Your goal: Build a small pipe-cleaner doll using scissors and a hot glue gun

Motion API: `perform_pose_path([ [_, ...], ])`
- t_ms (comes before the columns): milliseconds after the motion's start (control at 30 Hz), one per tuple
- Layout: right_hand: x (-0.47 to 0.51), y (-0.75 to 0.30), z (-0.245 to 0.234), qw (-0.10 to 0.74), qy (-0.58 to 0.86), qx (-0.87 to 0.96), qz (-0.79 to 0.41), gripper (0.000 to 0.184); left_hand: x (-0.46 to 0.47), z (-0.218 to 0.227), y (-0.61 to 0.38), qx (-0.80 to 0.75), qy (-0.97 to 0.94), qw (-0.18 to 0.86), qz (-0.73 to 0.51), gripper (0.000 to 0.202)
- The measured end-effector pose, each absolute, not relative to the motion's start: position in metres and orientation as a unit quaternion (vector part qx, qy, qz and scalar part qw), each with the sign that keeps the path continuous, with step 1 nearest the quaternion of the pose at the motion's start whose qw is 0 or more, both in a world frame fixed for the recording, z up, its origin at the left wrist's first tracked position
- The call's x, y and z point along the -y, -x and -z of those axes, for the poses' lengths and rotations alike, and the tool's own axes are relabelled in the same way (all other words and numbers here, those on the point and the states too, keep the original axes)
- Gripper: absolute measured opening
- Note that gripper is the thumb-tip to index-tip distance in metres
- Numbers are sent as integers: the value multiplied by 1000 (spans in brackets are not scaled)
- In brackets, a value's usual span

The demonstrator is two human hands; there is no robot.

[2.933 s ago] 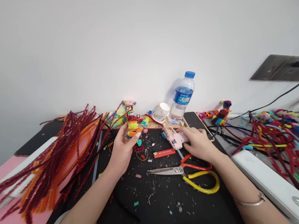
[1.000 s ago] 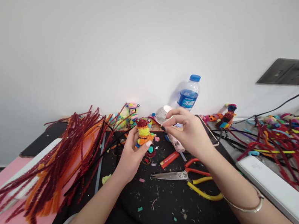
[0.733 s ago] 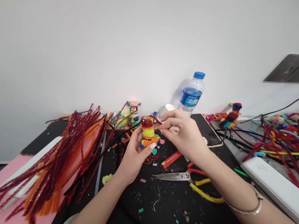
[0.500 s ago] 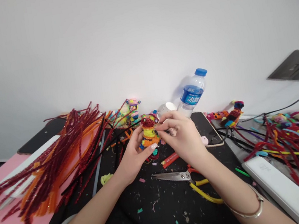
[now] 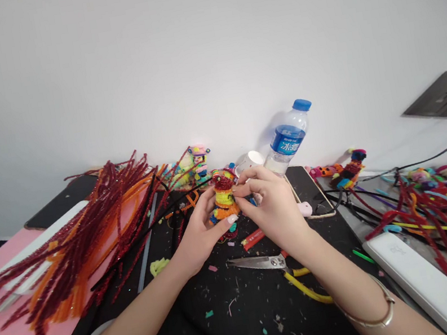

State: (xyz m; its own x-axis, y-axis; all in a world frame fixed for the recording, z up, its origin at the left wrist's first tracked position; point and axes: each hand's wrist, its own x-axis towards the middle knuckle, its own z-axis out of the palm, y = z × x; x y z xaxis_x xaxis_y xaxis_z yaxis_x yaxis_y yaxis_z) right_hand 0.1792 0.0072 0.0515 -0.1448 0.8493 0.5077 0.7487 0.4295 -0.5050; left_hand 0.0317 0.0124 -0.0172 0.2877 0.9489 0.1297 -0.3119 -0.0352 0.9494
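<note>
A small pipe-cleaner figure, with a dark red top, a yellow middle and an orange lower part, is held up at the centre. My left hand wraps round it from the left, thumb across its lower front. At its right side my right hand is closed in a pinch, fingertips touching the yellow part; any small piece between them is too tiny to make out. Below the hands lie scissors with yellow-and-red handles and a red lighter-like piece, both partly hidden by my right hand and arm.
Dark red and orange pipe cleaners spread over the left side. Behind stand a water bottle, a paper cup and another figure. To the right are a phone, a white device and tangled pipe cleaners.
The figure has turned slightly in my left hand, and more of its yellow front shows. My right hand keeps its pinch at nearly the same place.
</note>
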Motion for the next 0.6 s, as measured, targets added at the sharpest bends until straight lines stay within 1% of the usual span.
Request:
perform_pose_path([
  [233, -8, -181, -50, 370, 535, 758, -45, 11, -12, 16, -32, -305, -508, 623, -511, 58],
  [600, -5, -182, -57, 374, 542, 747, -89, 10, -12, 13, -31, -321, -529, 597, -511, 58],
])
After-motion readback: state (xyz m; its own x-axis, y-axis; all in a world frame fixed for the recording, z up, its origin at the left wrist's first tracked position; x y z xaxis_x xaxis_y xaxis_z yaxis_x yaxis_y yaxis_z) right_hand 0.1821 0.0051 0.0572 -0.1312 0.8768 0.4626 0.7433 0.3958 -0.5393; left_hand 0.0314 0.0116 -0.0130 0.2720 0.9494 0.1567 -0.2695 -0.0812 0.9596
